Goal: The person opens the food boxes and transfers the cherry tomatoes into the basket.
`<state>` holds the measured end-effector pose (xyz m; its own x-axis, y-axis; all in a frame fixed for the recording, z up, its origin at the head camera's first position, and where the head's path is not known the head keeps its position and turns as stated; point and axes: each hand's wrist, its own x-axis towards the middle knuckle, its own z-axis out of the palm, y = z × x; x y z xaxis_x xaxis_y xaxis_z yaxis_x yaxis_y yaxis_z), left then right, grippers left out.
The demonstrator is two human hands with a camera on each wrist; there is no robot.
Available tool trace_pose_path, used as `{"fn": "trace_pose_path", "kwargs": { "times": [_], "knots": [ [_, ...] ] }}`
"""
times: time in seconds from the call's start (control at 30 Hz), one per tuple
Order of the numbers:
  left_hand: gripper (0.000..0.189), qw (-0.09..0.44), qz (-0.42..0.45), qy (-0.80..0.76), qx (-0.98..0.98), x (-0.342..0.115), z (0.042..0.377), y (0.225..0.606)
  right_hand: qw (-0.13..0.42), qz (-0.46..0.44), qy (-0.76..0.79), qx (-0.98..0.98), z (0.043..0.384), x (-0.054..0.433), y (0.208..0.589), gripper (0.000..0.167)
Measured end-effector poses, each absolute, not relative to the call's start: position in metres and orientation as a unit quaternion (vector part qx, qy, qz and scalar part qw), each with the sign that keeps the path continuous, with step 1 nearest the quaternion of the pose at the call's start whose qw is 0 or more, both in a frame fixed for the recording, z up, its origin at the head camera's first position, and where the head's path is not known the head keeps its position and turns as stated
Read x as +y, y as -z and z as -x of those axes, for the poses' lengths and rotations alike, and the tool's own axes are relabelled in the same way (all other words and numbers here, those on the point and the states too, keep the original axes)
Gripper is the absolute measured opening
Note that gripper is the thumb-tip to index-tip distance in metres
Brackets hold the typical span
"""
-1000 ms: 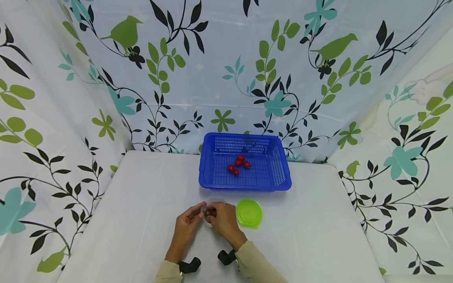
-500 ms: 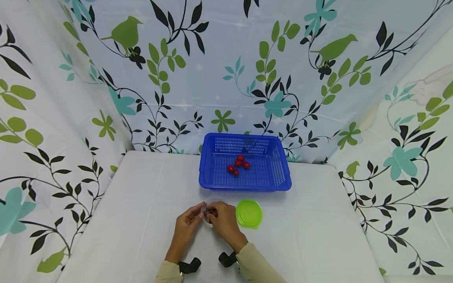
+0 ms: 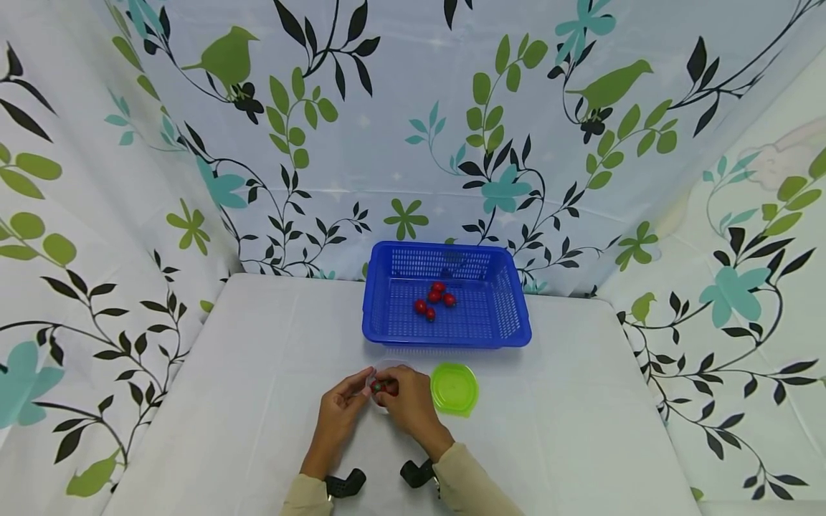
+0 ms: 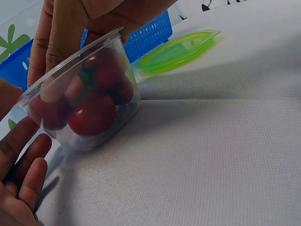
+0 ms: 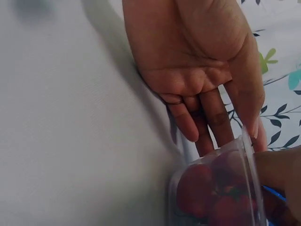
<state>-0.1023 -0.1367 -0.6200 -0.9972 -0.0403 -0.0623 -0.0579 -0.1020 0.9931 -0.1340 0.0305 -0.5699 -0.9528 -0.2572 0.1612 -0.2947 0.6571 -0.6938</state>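
Note:
My left hand holds the rim of a small clear plastic container between thumb and fingers; the thumb meets the rim in the right wrist view. Several red cherry tomatoes with green stems fill the container. From the other side, my right hand reaches down over the rim with its fingers inside. In the head view a cherry tomato shows at its thumb and fingertips, which pinch it. The back of the right hand hides much of the container from above.
Behind the hands stands a blue plastic basket with several cherry tomatoes in it. A bright green lid lies just right of the right hand. White cloth covers the table; patterned curtains enclose it.
The right fingers shift slightly within the container, and more red of the tomato shows between them now. The left hand, basket and lid stay where they were.

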Motion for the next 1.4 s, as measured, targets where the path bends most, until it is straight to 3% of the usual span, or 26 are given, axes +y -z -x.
{"fn": "trace_pose_path", "kwargs": {
  "times": [0.5, 0.9, 1.4],
  "knots": [
    [0.04, 0.004, 0.033, -0.738, 0.674, -0.137, 0.103, 0.621, 0.08, -0.161, -0.389, -0.904, 0.128, 0.036, 0.57, 0.03],
    [0.039, 0.004, 0.034, -0.736, 0.676, -0.137, 0.102, 0.62, 0.033, -0.142, -0.489, -0.86, 0.132, 0.049, 0.551, 0.033],
    [0.038, 0.012, 0.045, -0.733, 0.678, -0.137, 0.104, 0.621, 0.031, -0.11, -0.504, -0.856, 0.153, 0.065, 0.518, 0.034]
  ]
}}
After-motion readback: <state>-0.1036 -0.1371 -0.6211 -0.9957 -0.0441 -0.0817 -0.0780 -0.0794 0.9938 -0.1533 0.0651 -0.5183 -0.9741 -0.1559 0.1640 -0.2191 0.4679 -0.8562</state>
